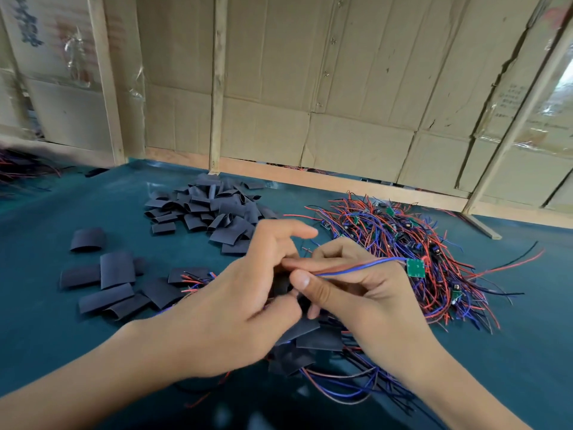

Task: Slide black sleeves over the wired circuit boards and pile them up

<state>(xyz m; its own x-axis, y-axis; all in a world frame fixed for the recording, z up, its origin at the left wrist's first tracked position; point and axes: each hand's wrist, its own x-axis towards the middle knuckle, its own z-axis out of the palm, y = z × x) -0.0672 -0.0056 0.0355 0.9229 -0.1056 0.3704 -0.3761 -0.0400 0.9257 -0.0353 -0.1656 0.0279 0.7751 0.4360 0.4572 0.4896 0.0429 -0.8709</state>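
Both hands meet above the middle of the green surface [62, 330]. The left hand [235, 308] is closed around a black sleeve [280, 285], of which only a small dark part shows between the fingers; its index finger points out to the right. The right hand [350, 290] pinches a red and blue wire pair [356, 265] between thumb and fingers, close against the left hand. The wires run to the right and end in a small green board [416, 268], which hangs free just beyond the right hand, above the edge of the wire heap. Whether the wires already enter the sleeve I cannot tell, because the fingers hide that place.

Behind the hands, a pile of empty sleeves [214, 209] lies on the surface. To the right of it is a big heap of wired boards [403, 243] with red, blue and black wires, still without sleeves. On the left, several sleeved pieces [116, 283] lie loosely together, some with wire ends coming out. Under the wrists there is a second group of sleeved boards [313, 339], piled, with long wires spreading toward the near edge. A cardboard wall [310, 88] with wooden posts stands behind the surface.
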